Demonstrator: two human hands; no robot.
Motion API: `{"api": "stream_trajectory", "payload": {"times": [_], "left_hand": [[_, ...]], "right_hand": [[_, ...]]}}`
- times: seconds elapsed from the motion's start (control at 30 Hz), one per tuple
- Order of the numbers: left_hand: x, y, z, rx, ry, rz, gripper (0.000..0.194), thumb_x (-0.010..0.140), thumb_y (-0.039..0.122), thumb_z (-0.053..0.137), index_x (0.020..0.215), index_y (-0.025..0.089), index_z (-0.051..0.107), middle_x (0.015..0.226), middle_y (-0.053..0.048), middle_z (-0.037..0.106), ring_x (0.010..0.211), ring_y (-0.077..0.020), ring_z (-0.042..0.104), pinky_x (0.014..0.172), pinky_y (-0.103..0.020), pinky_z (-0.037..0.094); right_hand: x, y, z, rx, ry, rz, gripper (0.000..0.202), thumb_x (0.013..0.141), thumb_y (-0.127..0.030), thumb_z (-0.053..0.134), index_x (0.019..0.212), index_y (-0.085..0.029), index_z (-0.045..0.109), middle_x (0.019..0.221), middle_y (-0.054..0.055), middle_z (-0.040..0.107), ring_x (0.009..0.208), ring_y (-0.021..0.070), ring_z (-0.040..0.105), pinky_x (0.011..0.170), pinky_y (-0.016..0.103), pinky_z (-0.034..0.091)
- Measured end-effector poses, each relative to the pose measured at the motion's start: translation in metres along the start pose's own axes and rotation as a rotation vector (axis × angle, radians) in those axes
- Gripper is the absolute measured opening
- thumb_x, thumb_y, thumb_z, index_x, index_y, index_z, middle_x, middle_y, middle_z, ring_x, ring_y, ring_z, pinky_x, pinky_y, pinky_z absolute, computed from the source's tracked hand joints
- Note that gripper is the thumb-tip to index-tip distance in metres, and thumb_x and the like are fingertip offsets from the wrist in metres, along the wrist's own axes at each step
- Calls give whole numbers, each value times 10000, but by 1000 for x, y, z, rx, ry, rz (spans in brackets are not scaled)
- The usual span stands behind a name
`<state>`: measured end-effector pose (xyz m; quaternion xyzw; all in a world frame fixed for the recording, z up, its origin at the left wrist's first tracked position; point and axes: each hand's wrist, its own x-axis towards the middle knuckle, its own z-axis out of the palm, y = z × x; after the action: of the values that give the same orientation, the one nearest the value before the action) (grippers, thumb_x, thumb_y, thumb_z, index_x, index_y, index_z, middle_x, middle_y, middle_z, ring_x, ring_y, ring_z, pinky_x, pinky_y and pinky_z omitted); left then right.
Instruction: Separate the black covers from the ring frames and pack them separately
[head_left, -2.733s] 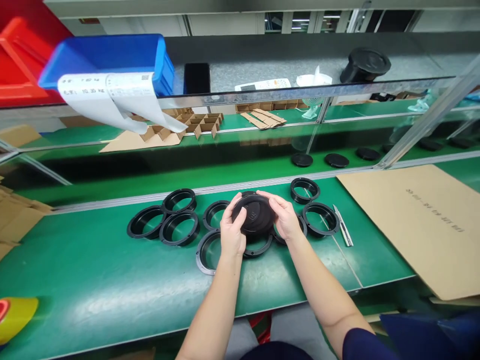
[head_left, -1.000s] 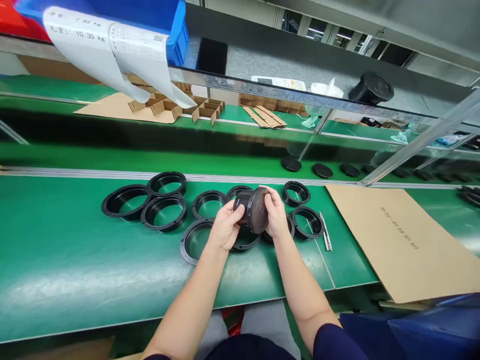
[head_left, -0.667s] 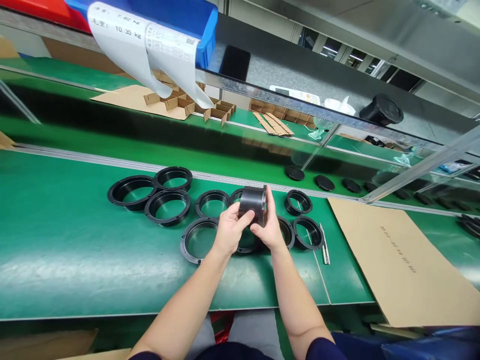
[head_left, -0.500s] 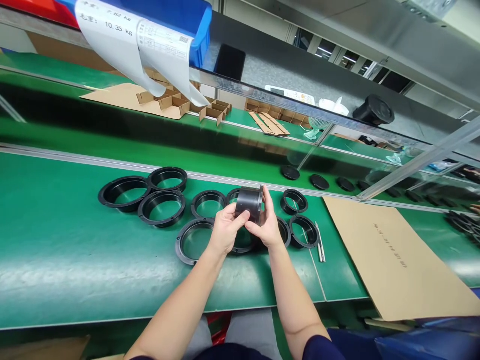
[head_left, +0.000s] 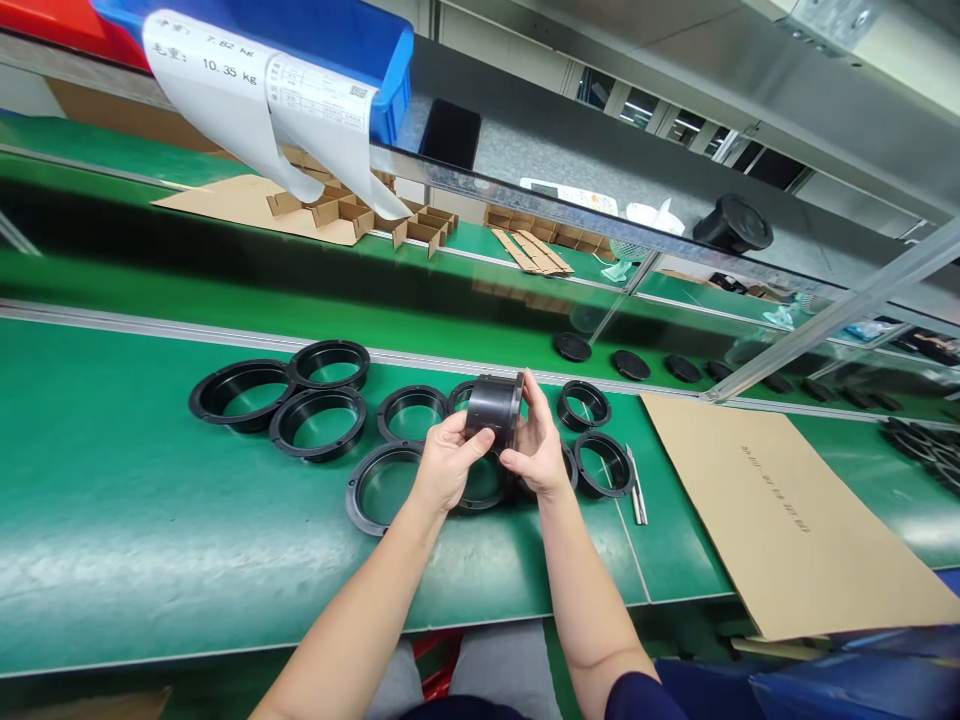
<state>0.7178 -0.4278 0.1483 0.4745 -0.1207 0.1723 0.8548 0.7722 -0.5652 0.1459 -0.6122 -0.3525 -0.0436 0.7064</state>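
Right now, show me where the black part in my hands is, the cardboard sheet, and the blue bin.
black part (head_left: 493, 410), head view, on its curved side wall.
cardboard sheet (head_left: 787, 520), head view, on its flat middle.
blue bin (head_left: 330, 30), head view, on its front wall.

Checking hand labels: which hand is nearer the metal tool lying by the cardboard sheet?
Right. The right hand is closer to the metal tool; the left hand is farther off.

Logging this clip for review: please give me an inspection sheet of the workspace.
Surface: green bench mat.
Job's things: black round part held on edge above loose black rings.
Clutter: cardboard sheet, metal tool beside the rings.
Grippers: left hand and right hand both grip the part.
Cables: nothing seen.
Surroundings: blue bin with paper labels on a shelf, cardboard dividers behind.
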Motion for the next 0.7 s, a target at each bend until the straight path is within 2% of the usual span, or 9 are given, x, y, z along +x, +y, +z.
{"api": "stream_trajectory", "payload": {"times": [0.07,0.2,0.3,0.33,0.4,0.47,0.5,0.6,0.7], "left_hand": [[0,-2,-2,63,3,25,308,759,399,866,963,180,790,870,-44,749,807,-175,668,794,-279,543],[1,-9,-6,320,-75,96,276,799,425,820,911,175,781,829,-47,712,757,-178,628,724,-287,531],[1,-13,-9,471,-120,206,285,835,453,783,931,185,783,1010,-103,714,967,-247,652,882,-358,540],[1,-13,-9,476,-108,244,338,838,488,774,1011,197,777,1138,-124,697,1093,-281,635,965,-392,524],[1,-12,-11,412,-52,279,596,826,592,751,1300,239,670,1422,-145,568,1323,-333,529,1087,-447,469],[1,-8,-12,305,-22,205,884,812,649,736,1550,297,399,1587,-138,403,1427,-341,443,1138,-465,435],[1,-4,-12,252,-29,132,944,819,640,733,1592,311,303,1607,-133,376,1427,-336,449,1142,-461,434],[1,4,-10,157,-41,-17,876,827,532,767,1566,301,356,1537,-118,476,1324,-308,558,1118,-433,464],[1,7,-9,225,5,60,870,756,444,842,1514,282,447,1497,-109,513,1292,-303,572,1112,-425,467]], "right_hand": [[0,-5,0,72,-13,-16,1137,656,-580,895,1595,-320,308,1677,77,230,1541,334,267,1210,525,365],[-1,-12,1,212,-15,44,1109,724,-530,865,1615,-335,235,1590,95,418,1443,310,451,1202,519,375],[-2,-13,0,233,3,93,1144,699,-555,870,1618,-324,229,1528,102,497,1375,312,527,1194,519,388],[-2,-13,-1,215,1,92,1179,671,-569,883,1619,-325,227,1541,103,481,1387,318,513,1195,519,387],[-2,-12,0,131,-11,59,1265,595,-573,928,1621,-332,227,1607,101,387,1458,332,423,1218,522,353],[-3,-10,1,7,-28,20,1321,522,-551,970,1614,-337,258,1667,86,263,1532,345,286,1251,530,291],[-3,-9,2,-46,-40,12,1328,500,-544,981,1609,-338,279,1684,76,215,1553,349,225,1262,535,265],[-6,-10,6,-65,-103,23,1228,594,-569,937,1609,-344,284,1697,58,174,1567,347,180,1259,551,270],[-8,-13,9,55,-148,19,1027,787,-541,821,1617,-346,249,1667,72,267,1531,315,297,1241,535,315]]}}
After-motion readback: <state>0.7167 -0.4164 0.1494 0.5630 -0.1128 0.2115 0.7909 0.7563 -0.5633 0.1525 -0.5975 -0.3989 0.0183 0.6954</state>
